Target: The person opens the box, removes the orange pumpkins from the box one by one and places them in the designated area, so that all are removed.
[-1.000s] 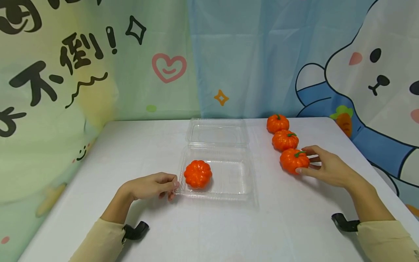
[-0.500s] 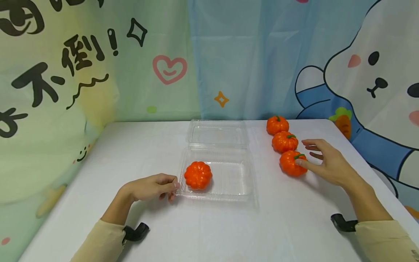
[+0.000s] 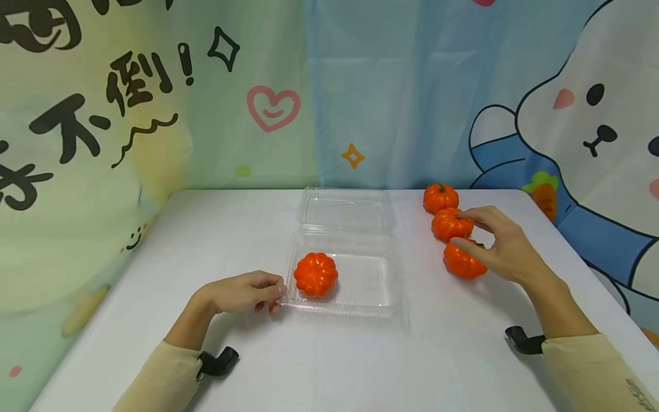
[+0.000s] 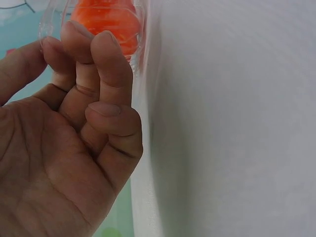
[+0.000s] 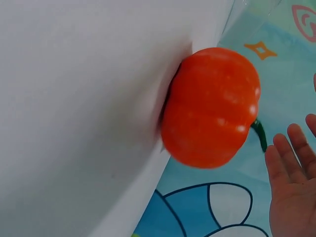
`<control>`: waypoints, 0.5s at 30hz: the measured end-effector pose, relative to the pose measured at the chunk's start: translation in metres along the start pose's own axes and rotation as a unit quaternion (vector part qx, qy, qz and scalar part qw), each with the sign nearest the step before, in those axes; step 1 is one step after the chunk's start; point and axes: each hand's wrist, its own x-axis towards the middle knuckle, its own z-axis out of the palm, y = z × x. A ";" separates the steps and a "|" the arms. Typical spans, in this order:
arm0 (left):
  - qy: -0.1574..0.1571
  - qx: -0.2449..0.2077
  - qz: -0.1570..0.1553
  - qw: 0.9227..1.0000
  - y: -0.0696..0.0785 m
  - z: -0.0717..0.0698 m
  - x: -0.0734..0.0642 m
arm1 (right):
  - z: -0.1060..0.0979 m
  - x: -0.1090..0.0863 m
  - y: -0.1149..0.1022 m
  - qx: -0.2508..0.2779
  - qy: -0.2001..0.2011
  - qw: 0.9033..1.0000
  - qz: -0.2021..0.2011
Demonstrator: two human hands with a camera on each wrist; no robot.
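A clear plastic clamshell box [image 3: 362, 280] lies with its lid [image 3: 346, 213] folded back. One orange toy pumpkin [image 3: 316, 275] sits in the left part of its base. My left hand [image 3: 244, 294] pinches the box's near left corner between thumb and index finger; its other fingers curl loosely in the left wrist view. At the right, three more orange pumpkins stand in a row: near [image 3: 463, 262], middle [image 3: 453, 225] and far [image 3: 440, 198]. My right hand [image 3: 507, 249] hovers over the near and middle ones, fingers spread and holding nothing. In the right wrist view, the fingers are beside a green stem [image 5: 259, 133].
Everything rests on a white-covered table [image 3: 216, 246]. Behind it hangs a printed curtain [image 3: 360, 91] that meets the table's back edge, close to the lid and the far pumpkin. Black wrist mounts [image 3: 218, 361] stick out from both sleeves.
My right hand has come away from the near pumpkin, then shifted up and left toward the middle one, fingers spread. The left hand stays on the box corner. The head view shifts slightly.
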 end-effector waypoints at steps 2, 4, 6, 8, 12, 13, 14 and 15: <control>0.000 0.002 -0.001 1.000 0.000 0.000 0.001 | 0.002 0.002 -0.002 0.004 -0.002 1.000 -0.001; 0.001 0.003 -0.002 1.000 0.001 -0.001 0.002 | 0.003 0.004 -0.005 0.006 -0.004 1.000 -0.004; 0.001 0.002 -0.004 1.000 0.002 -0.001 0.002 | 0.006 0.007 -0.007 0.002 -0.004 1.000 -0.008; 0.001 -0.001 -0.007 1.000 0.002 -0.001 0.002 | 0.008 0.008 -0.009 -0.001 -0.002 1.000 -0.015; 0.000 -0.005 -0.009 1.000 0.002 -0.001 0.001 | 0.013 0.012 -0.013 0.001 -0.002 1.000 -0.029; -0.001 -0.006 -0.007 1.000 0.002 -0.001 0.001 | 0.014 0.013 -0.014 0.004 -0.002 1.000 -0.030; -0.001 -0.006 -0.006 1.000 0.002 -0.001 0.001 | 0.016 0.014 -0.015 0.007 -0.004 1.000 -0.031; -0.002 -0.006 -0.006 1.000 0.001 -0.001 0.001 | 0.018 0.015 -0.016 0.008 -0.006 1.000 -0.029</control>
